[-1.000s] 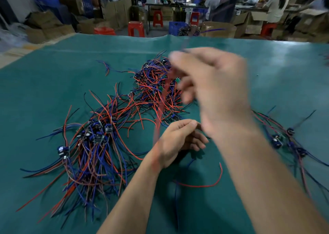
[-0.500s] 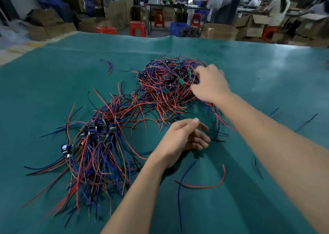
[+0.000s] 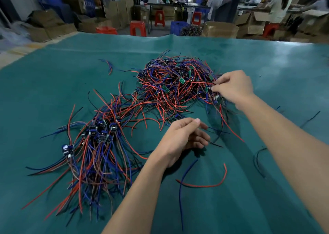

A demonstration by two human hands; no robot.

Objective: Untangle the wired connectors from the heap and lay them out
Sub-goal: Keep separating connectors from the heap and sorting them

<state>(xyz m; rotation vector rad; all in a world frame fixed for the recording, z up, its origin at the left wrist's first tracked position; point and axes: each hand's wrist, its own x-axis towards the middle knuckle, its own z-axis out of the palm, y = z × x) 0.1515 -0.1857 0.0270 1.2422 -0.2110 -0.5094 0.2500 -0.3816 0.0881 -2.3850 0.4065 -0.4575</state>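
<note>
Right hand (image 3: 233, 87) seemingly pinches wires in the tangled red-blue heap (image 3: 176, 85); left hand (image 3: 183, 139) relaxed.

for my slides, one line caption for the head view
Right hand picks at the tangled wire heap; left hand rests open nearby.

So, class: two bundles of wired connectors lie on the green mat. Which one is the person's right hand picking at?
The far heap, tangled. The right hand pinches wires at its right edge; the near, laid-out bundle lies untouched.

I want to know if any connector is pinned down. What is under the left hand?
Below the left hand only bare green mat and its shadow show; a thin black wire pokes out past the fingertips. The curled fingers hide the palm, so nothing held there would be visible.
</note>
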